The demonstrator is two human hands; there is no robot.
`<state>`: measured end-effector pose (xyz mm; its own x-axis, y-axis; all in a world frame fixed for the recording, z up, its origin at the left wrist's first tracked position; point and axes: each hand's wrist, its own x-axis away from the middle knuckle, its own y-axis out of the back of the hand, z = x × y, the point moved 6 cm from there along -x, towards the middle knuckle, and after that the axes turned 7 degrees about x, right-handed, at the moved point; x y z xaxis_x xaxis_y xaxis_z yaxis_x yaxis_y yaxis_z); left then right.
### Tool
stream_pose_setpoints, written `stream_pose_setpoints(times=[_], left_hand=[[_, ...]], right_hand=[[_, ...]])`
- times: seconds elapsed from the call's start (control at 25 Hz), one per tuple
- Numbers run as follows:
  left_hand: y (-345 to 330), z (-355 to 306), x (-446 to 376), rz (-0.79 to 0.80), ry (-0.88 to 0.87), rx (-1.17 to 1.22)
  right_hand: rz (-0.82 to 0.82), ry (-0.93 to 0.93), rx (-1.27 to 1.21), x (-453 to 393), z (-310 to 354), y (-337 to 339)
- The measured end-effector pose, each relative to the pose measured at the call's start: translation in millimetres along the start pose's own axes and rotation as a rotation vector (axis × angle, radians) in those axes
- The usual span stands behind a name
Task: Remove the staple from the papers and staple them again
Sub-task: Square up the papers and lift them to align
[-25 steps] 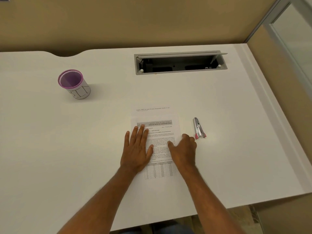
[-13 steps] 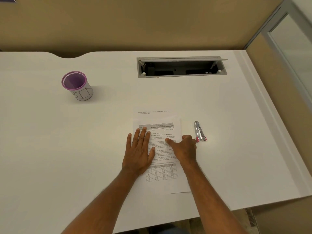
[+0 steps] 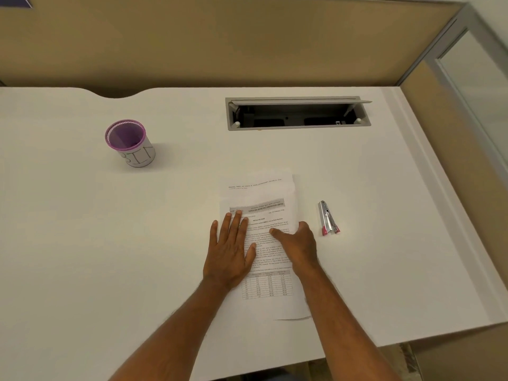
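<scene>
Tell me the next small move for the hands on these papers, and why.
Probably keep the left hand flat on the papers and move the right hand to the stapler lying just to its right. Both hands are empty and resting on the sheets, the top sheet sits offset from the one beneath, and no tool is in hand.

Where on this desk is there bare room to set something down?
Widest bare stretch: left of the papers, below the purple cup. Another lies right of the stapler, out to the desk edge. It is tight in the middle: both the left hand and right hand press the papers, stapler close by.
</scene>
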<state>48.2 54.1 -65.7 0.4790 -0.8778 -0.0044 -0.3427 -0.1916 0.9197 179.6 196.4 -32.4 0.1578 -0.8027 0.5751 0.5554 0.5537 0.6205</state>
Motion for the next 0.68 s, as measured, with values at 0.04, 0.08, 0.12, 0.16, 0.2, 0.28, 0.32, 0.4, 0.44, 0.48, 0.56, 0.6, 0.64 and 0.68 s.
stream_pose_setpoints(times=[0.04,0.08,0.12,0.16,0.2,0.28,0.32,0.4,0.44,0.48,0.56,0.6,0.64,0.68], left_hand=[[-1,0,0,-0.004,-0.001,-0.001],[0,-1,0,-0.005,-0.001,-0.001],[0,-1,-1,-0.005,-0.003,0.007],[0,0,-1,-0.005,-0.006,0.015],[1,0,-1,-0.011,-0.014,0.029],[7,0,0,-0.055,-0.011,0.123],[14,1,0,-0.101,0.036,0.242],[33,8,-6,-0.205,0.282,0.639],[41,14,-10,-0.239,0.451,0.893],[48,18,-14,-0.258,0.588,1.14],[70,20,-28,-0.216,0.667,1.526],[80,21,-37,-0.153,0.637,1.626],[97,20,-46,-0.1,0.583,1.645],[114,18,-53,-0.067,0.546,1.618]], right_hand=[[0.019,-0.012,-0.124,-1,0,2],[0.033,-0.021,-0.22,-2,-1,6],[0.037,-0.011,-0.26,-3,-1,9],[0.028,0.023,-0.247,-3,0,11],[0.012,0.074,-0.21,-3,0,14],[-0.004,0.192,-0.152,4,6,17],[0.008,0.241,-0.145,9,8,17],[0.052,0.326,-0.18,20,16,19],[0.07,0.361,-0.218,27,22,24],[0.082,0.389,-0.263,32,28,30],[0.084,0.443,-0.347,42,43,47],[0.078,0.458,-0.37,43,50,54],[0.066,0.472,-0.391,45,59,62],[0.055,0.487,-0.401,46,68,68]])
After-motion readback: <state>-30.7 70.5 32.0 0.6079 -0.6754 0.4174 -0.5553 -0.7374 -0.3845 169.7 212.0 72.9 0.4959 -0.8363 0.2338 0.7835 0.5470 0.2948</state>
